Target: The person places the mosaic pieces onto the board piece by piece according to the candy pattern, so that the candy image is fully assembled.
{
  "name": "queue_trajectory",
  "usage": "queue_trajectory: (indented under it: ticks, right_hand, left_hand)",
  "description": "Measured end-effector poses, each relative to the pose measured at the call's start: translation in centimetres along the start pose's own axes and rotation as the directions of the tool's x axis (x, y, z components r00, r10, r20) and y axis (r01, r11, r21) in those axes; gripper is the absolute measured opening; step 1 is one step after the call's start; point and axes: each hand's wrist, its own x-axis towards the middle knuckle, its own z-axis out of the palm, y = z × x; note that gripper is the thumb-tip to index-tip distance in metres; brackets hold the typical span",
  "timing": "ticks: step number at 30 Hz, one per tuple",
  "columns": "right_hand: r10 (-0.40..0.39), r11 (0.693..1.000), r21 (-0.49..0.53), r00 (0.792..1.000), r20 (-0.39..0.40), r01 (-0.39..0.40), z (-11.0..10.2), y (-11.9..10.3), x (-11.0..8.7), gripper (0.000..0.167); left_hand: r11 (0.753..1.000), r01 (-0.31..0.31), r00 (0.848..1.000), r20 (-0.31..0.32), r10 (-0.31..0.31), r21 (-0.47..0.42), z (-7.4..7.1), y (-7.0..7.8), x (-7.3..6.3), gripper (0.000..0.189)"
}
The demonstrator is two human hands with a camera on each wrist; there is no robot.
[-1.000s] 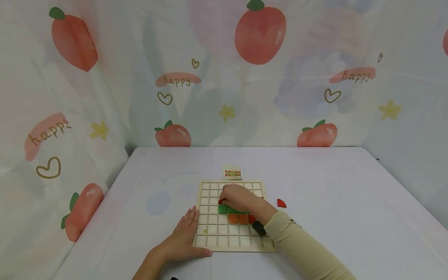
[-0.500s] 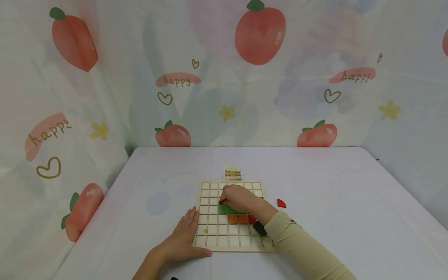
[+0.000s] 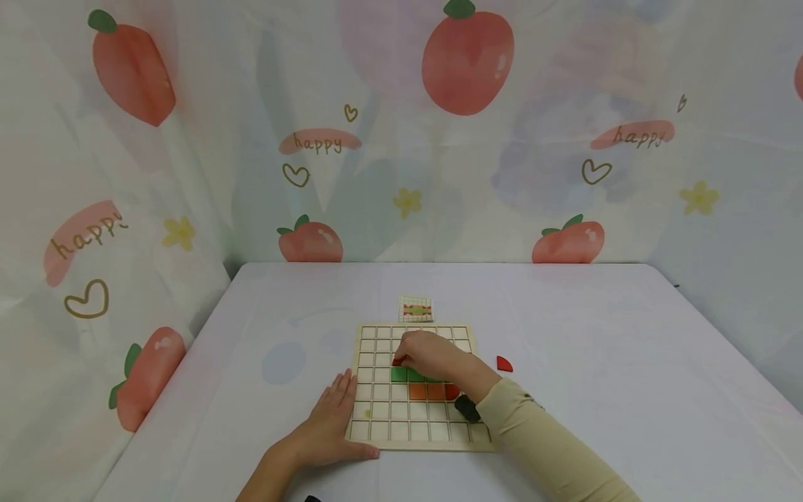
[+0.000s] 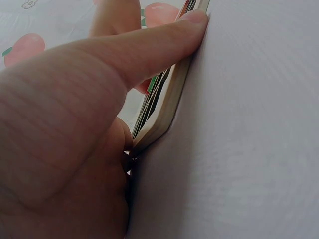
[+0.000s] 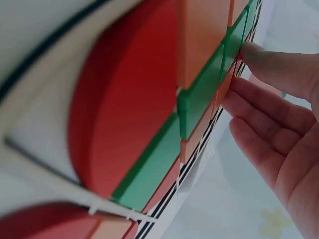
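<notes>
A wooden grid board (image 3: 376,411) lies on the table, with a row of green tiles (image 3: 399,375) and orange tiles (image 3: 426,392) nearer the person. A red tile with a curved side (image 3: 452,392) ends the orange row on the right. My left hand (image 3: 323,432) rests at the board's near left corner, fingers along the left side and thumb against the near edge (image 4: 172,97). Reaching over the board, my right hand (image 3: 433,354) pinches a small red tile (image 3: 396,362) just beyond the leftmost green tile. The hand hides much of the row behind it.
A loose red quarter-round tile (image 3: 505,364) lies right of the board. Beyond the far edge is a small pattern card (image 3: 415,309) with a coloured grid design. A black wrist device (image 3: 467,408) hangs under the right sleeve, over the board's right side.
The right wrist and its black device have shifted very slightly to the right. Its fingertips stay at the same red tile, and the left hand keeps its place.
</notes>
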Motion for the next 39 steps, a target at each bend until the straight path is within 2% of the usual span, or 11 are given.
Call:
queue_trajectory:
  ticks: [8,16,22,30,39]
  right_hand:
    - [0.015,0.997,0.074,1.0,-0.018,-0.014,-0.9,0.6,-1.0,0.014]
    - [0.015,0.997,0.082,1.0,-0.024,-0.013,-1.3,1.4,-2.4,0.013]
    - [0.121,0.987,0.108,0.993,-0.002,-0.12,-1.7,1.8,-3.5,0.018]
    - [0.22,0.97,0.104,0.976,0.001,-0.219,-2.3,2.5,-4.7,0.019]
    - [0.276,0.954,0.123,0.961,-0.005,-0.273,-3.2,3.4,-6.4,0.022]
  left_hand:
    - [1.0,0.014,1.0,0.012,-0.014,-0.015,-0.1,0.1,0.0,0.121]
    - [1.0,0.023,1.0,0.007,-0.023,-0.012,0.1,0.0,0.1,0.122]
    - [1.0,0.021,1.0,0.008,-0.021,-0.013,0.2,-0.1,0.2,0.121]
    - [0.999,0.024,1.0,0.003,-0.024,-0.024,0.1,0.1,0.1,0.122]
    - [0.999,0.02,1.0,0.0,-0.02,-0.036,0.1,0.1,0.0,0.121]
